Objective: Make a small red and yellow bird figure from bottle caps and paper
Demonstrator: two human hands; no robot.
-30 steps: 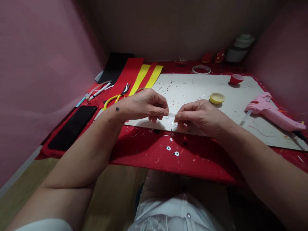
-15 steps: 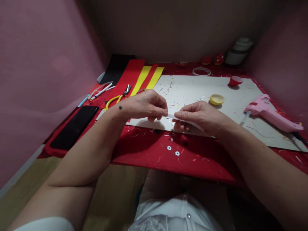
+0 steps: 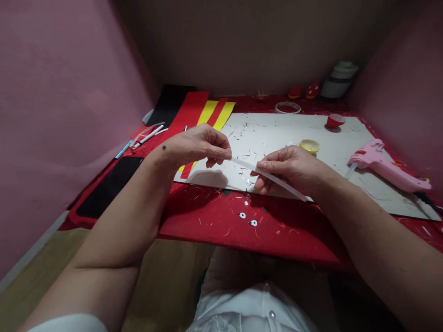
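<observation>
Two hands hold one thin white strip (image 3: pixel 278 182). The left hand (image 3: pixel 207 147) pinches one end of it with the thumb and finger, and the other fingers curl under. I cannot tell if a bit more of the strip hides inside those fingers. The right hand (image 3: pixel 287 168) pinches the strip too, with the thumb on top, part of the way along. From the left hand, the long way of the strip goes to the right and a little toward the person. It looks nearly straight. The part between the two hands is shorter than the part past the right thumb. That longer part slants under the right palm and ends near the right wrist, with nothing holding its tip. So the right hand is nearer to the loose tip, and the left hand is at the other end. Below both hands is a white board (image 3: pixel 263 129), and I cannot tell if the strip touches it. Two paper eyes (image 3: pixel 254 223) lie between the hands, but nearer the person, on the red cloth (image 3: pixel 207 226). A yellow cup (image 3: pixel 309 146) is just behind the right hand. A pink glue gun (image 3: pixel 387 168) lies to the right of that hand.
</observation>
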